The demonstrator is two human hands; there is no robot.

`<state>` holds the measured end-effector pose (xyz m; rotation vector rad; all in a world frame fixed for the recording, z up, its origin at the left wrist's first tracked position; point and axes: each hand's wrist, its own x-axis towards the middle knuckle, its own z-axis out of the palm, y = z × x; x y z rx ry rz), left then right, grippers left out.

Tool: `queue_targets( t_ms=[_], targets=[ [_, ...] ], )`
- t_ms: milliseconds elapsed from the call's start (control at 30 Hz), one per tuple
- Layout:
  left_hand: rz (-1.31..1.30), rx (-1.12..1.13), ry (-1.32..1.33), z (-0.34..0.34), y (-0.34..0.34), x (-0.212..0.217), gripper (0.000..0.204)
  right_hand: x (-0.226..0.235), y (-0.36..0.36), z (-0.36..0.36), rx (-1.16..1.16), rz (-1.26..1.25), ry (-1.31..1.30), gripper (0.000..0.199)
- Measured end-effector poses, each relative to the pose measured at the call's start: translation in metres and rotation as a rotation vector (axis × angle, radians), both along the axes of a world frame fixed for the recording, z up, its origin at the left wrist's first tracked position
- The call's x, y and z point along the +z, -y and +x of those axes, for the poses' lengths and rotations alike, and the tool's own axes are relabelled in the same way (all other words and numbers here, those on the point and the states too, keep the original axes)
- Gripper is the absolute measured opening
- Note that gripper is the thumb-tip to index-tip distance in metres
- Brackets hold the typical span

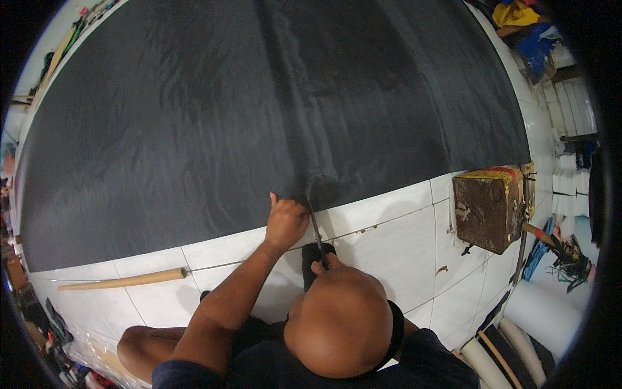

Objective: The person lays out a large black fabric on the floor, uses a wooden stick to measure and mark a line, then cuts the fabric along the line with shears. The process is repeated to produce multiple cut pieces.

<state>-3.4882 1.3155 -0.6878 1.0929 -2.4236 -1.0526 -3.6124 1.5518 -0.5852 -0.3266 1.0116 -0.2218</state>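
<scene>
A broad sheet of black fabric (214,129) lies across the floor, its near edge running just ahead of me. My left hand (287,222) is at that edge, most fingers curled together on the fabric and one finger sticking out to the left. Just right of it, a long thin metal tool (315,223) points away from me, its far tip at the fabric's edge. My right hand (327,262) is closed around the tool's dark near end. The top of my head covers the rest of that hand and its forearm, and the tool's exact kind is unclear.
On the white tiled floor (382,253), a tan tube (123,279) lies to the left. A worn brown box (486,211) stands at the right by the fabric's corner. Beyond it are a hammer-like wooden handle (539,233) and a large white roll (544,318). Clear plastic (97,353) lies lower left.
</scene>
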Motion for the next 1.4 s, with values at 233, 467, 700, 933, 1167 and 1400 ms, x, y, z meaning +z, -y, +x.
queue_targets(
  t_ms=[233,467,700,933,1167,1400],
  targets=[
    [-0.015,0.012,-0.043,0.003,-0.002,-0.006,0.006,-0.006,0.007,0.004,-0.041,-0.03,-0.079,0.047],
    [0.023,-0.032,0.023,0.005,0.002,-0.002,0.008,-0.024,0.022,0.009,-0.141,-0.102,-0.324,0.048],
    [0.057,-0.064,0.019,0.01,0.006,0.005,0.012,-0.037,0.084,0.0,-0.25,-0.23,-0.629,0.049],
    [0.122,-0.119,0.105,0.009,0.012,0.014,0.012,-0.068,0.085,0.012,-0.364,-0.341,-0.762,0.049],
    [-0.03,-0.263,0.159,0.019,0.014,0.014,0.033,-0.095,0.084,0.012,-0.372,-0.329,-0.733,0.044],
    [-0.208,-0.374,0.399,0.017,0.0,0.02,0.049,-0.1,0.14,0.0,-0.498,-0.588,-0.81,0.044]
  ],
)
